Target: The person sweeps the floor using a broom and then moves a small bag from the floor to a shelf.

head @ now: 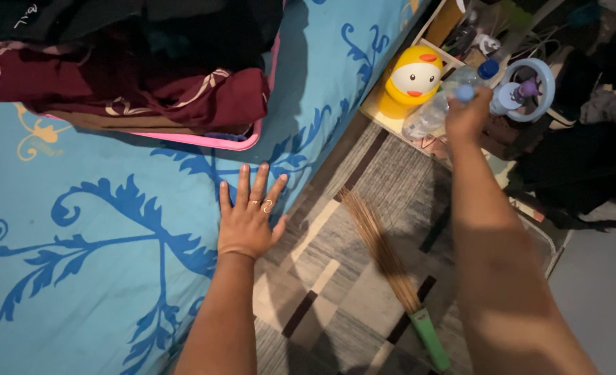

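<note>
My left hand (247, 219) lies flat on the edge of the mattress, fingers spread wide and holding nothing, palm pressed onto the blue bedsheet (79, 243) with its darker vine pattern; it reads as a prop, taking my weight while I lean toward the far side; my right hand (466, 118) is stretched out to the low shelf (391, 119) beside the bed, closed round the neck of a clear plastic bottle (429, 117) just under its pale blue cap; the fingers curl away from me, so how tightly they grip I cannot tell, only that they wrap the bottle's top; the bottle leans at a slant, its body pointing down-left toward a yellow cartoon-faced container (409, 83) that stands just beside it; a second bottle with a darker blue cap (487, 69) stands right behind my knuckles, its body mostly hidden; a small round fan with a purple hub (526, 90) sits just to the right; a stick broom with a green handle (391, 260) lies on the grey patterned rug (335, 278) between my arms, bristles pointing toward the shelf, handle end cut off at the frame's bottom; folded maroon and dark clothes (148, 83) are stacked on the bed, their top cropped; the upper right corner is dim clutter, cables and dark fabric I cannot sort out.
</note>
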